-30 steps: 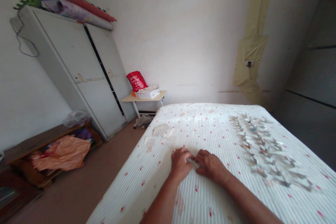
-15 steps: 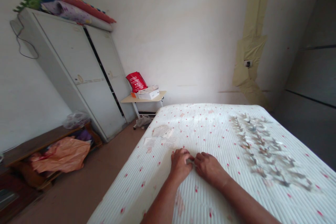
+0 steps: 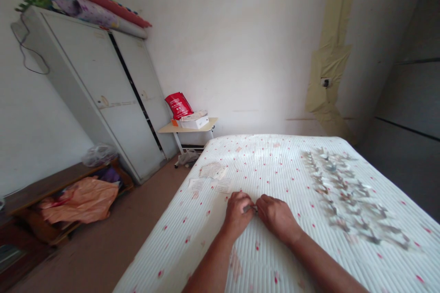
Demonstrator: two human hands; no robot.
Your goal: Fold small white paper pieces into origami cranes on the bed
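Note:
My left hand [image 3: 238, 210] and my right hand [image 3: 274, 215] meet over the middle of the white, red-dotted bed cover [image 3: 268, 261]. Fingers of both are pinched around a small piece, perhaps folded paper, mostly hidden between the fingertips. Just beyond my left hand lie printed paper pieces [image 3: 224, 186], with more sheets [image 3: 211, 170] further back. Over on the right side of the bed, several small folded paper figures [image 3: 347, 197] stand in rows.
Behind the bed's left corner is a small table [image 3: 168, 129] with a red bag [image 3: 178, 105] and a white box [image 3: 195, 122]. A grey cabinet [image 3: 92, 78] and a wooden bench [image 3: 58, 182] stand at left.
My hands have shifted slightly at the fingertips, and a bit more of the small piece shows between them. The papers and the rows of figures have not moved.

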